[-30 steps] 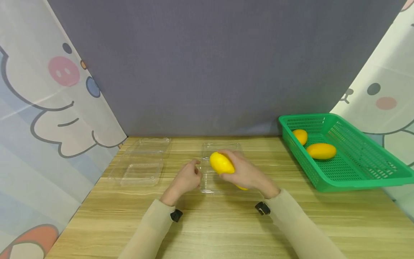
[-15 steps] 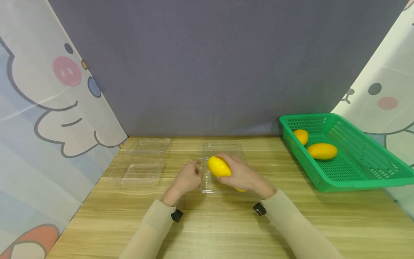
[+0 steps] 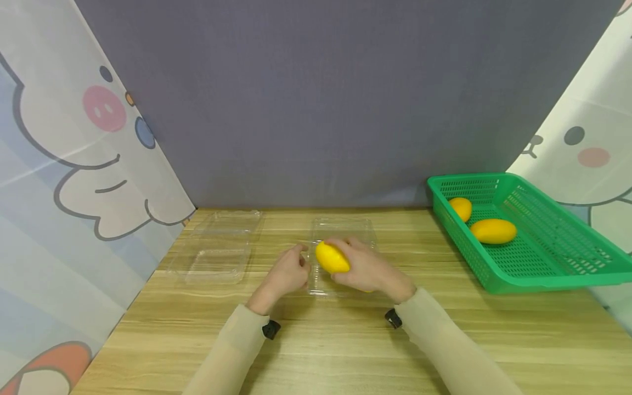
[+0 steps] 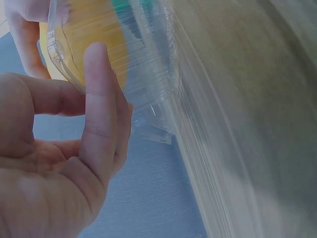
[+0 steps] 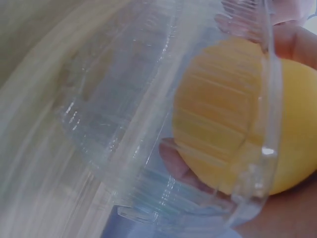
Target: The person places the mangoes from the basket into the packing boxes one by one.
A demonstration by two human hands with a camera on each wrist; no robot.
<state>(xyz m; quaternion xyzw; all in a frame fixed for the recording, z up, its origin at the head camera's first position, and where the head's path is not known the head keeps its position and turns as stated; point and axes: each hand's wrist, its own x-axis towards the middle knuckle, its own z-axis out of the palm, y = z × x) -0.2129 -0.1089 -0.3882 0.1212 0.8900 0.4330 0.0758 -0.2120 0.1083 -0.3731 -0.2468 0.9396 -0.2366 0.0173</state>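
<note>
A yellow mango [image 3: 332, 258] is gripped from above by my right hand [image 3: 362, 266], with its lower end inside a clear plastic clamshell box [image 3: 316, 285]. Through the box's wall, the right wrist view shows the mango [image 5: 218, 114] and a fingertip inside. My left hand [image 3: 288, 269] holds the box's left rim, its fingers [image 4: 99, 109] against the outer wall. Behind the mango lies the open lid [image 3: 343, 227]. Whether the mango touches the box's floor cannot be seen.
A second open clear box [image 3: 212, 263] lies on the left of the wooden table [image 3: 316, 351]. At the right stands a green basket [image 3: 553, 219] with two mangoes [image 3: 494, 231] in it. A grey partition [image 3: 306, 109] rises along the table's back edge.
My right hand has moved slightly left and down with the mango, lowering it into the box. The left hand has stayed on the rim.
</note>
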